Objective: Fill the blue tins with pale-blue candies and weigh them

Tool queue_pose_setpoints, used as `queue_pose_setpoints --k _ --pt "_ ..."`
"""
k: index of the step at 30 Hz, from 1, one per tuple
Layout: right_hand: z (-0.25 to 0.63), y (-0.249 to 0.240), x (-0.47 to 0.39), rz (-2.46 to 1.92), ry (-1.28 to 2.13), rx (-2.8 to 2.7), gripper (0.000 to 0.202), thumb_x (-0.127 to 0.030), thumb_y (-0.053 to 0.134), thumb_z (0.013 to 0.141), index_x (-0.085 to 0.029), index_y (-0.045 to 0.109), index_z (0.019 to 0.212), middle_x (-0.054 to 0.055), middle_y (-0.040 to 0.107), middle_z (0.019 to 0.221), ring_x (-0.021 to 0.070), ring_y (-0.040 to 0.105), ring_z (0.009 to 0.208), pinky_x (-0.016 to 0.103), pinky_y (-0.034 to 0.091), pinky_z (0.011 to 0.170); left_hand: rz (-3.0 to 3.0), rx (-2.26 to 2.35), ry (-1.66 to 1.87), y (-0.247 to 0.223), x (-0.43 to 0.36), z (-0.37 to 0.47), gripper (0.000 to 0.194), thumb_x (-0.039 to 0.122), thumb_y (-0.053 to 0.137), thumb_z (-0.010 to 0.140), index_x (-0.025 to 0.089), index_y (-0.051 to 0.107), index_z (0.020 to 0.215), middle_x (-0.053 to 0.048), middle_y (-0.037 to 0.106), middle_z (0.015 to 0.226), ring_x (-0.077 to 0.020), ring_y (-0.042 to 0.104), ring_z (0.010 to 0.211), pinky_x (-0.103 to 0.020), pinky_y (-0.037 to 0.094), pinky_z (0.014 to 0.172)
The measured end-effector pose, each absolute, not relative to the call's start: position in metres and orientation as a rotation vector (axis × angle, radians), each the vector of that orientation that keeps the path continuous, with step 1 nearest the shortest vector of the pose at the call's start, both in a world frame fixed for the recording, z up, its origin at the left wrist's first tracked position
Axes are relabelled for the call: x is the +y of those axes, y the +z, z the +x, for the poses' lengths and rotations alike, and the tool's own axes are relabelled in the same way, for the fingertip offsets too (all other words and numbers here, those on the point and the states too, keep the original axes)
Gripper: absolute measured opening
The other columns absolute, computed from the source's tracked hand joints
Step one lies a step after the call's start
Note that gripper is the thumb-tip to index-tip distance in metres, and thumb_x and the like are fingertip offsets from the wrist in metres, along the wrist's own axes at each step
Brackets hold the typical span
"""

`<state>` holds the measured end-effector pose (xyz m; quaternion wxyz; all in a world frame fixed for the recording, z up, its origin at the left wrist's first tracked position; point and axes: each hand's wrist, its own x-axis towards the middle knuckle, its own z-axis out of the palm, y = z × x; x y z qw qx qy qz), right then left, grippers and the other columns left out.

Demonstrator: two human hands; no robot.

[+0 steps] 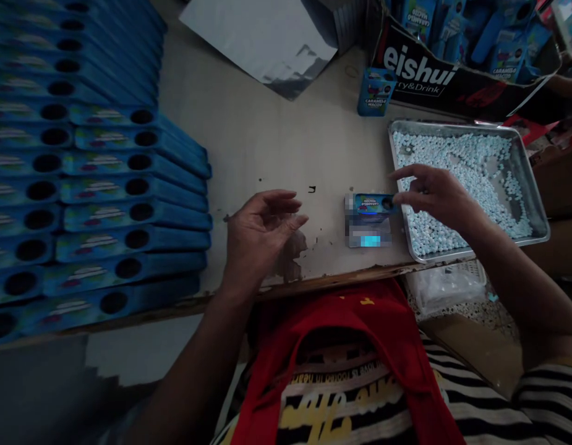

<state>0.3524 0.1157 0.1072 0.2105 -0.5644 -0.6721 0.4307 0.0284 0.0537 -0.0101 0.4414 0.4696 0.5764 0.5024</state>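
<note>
My left hand (262, 232) hovers over the table's front part, palm turned inward, fingers apart from the thumb, with nothing clearly visible in it. To the right, my right hand (434, 194) is over the left side of a metal tray (540, 216) of small pale blue and white candies (457, 191). Its fingers are spread and hold nothing. Just left of its fingertips a small blue box (370, 204) lies on the table (313, 148); its lower part is blurred by pixels.
Long stacks of blue boxes (140, 185) fill the left side. A black carton (415, 74) of blue packets stands at the back right, a blue box (376, 93) beside it. Silvery sheets (262, 37) lie at the back. A clear plastic basket (448, 287) sits below the tray.
</note>
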Motion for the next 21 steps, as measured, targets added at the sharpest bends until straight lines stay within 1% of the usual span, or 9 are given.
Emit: queue_pose_setpoints --k 2,4,7,10,12,14,16,18,21 --pt "0.369 0.104 0.119 -1.533 1.271 -1.570 0.024 -0.039 0.092 0.092 -0.022 0.080 0.104 -0.005 0.056 0.067 0.0110 0.049 0.060 0.025 0.039 0.055 1.193 1.434 1.256 -0.008 0.056 0.029 0.051 0.036 0.094 0.074 0.020 0.081 0.120 -0.007 0.085 0.110 -0.0235 0.080 0.104 -0.039 0.066 0.100" --pt "0.393 0.096 0.123 -1.503 1.328 -1.199 0.015 -0.029 0.088 0.092 -0.025 0.074 0.093 -0.003 0.060 0.074 0.0102 0.053 0.063 0.021 0.045 0.055 1.204 1.433 1.267 -0.005 0.056 0.029 0.048 0.035 0.093 0.074 0.020 0.082 0.118 -0.007 0.085 0.110 -0.0228 0.080 0.104 -0.038 0.065 0.099" --pt "0.433 0.076 0.123 -1.572 1.360 -0.704 0.021 -0.008 0.078 0.085 -0.026 0.066 0.082 -0.001 0.068 0.083 0.0087 0.060 0.068 0.012 0.051 0.055 1.224 1.430 1.255 -0.002 0.057 0.030 0.041 0.033 0.093 0.078 0.021 0.084 0.116 -0.006 0.086 0.110 -0.0214 0.080 0.104 -0.036 0.063 0.100" --pt "0.460 0.052 0.113 -1.682 1.332 -0.507 0.030 0.004 0.070 0.073 -0.024 0.068 0.082 0.001 0.078 0.092 0.0068 0.071 0.076 0.007 0.058 0.064 1.263 1.419 1.275 0.004 0.059 0.035 0.039 0.034 0.096 0.078 0.023 0.085 0.114 -0.004 0.086 0.110 -0.0194 0.080 0.102 -0.033 0.063 0.096" --pt "0.468 0.041 0.104 -1.678 1.302 -0.588 0.031 0.003 0.073 0.072 -0.023 0.074 0.088 0.003 0.083 0.100 0.0088 0.079 0.088 0.011 0.065 0.078 1.318 1.387 1.292 0.009 0.063 0.042 0.039 0.034 0.099 0.077 0.025 0.086 0.112 -0.003 0.087 0.109 -0.0195 0.081 0.101 -0.032 0.064 0.095" --pt "0.471 0.035 0.098 -1.616 1.286 -0.770 0.022 -0.007 0.082 0.078 -0.023 0.080 0.093 0.004 0.086 0.104 0.0137 0.083 0.095 0.020 0.071 0.090 1.406 1.353 1.307 0.015 0.069 0.050 0.038 0.035 0.100 0.078 0.025 0.086 0.111 -0.002 0.086 0.108 -0.0204 0.082 0.101 -0.034 0.066 0.096" --pt "0.471 0.035 0.098 -1.547 1.298 -0.937 0.015 -0.018 0.089 0.084 -0.023 0.082 0.096 0.005 0.086 0.105 0.0182 0.085 0.099 0.030 0.073 0.099 1.510 1.331 1.312 0.022 0.074 0.059 0.035 0.037 0.099 0.082 0.024 0.086 0.112 -0.002 0.086 0.110 -0.0213 0.082 0.104 -0.036 0.067 0.100" --pt "0.472 0.038 0.102 -1.519 1.335 -1.013 0.015 -0.023 0.090 0.085 -0.024 0.082 0.098 0.006 0.087 0.106 0.0212 0.085 0.104 0.037 0.072 0.104 1.604 1.323 1.295 0.029 0.077 0.067 0.033 0.040 0.097 0.088 0.023 0.085 0.114 -0.003 0.086 0.114 -0.0221 0.082 0.108 -0.037 0.067 0.104" --pt "0.474 0.042 0.109 -1.532 1.359 -0.997 0.013 -0.021 0.086 0.086 -0.027 0.083 0.097 0.005 0.087 0.107 0.0223 0.084 0.110 0.039 0.071 0.106 1.683 1.343 1.207 0.038 0.077 0.075 0.037 0.045 0.095 0.092 0.023 0.083 0.119 -0.005 0.084 0.121 -0.0246 0.081 0.117 -0.040 0.066 0.110"
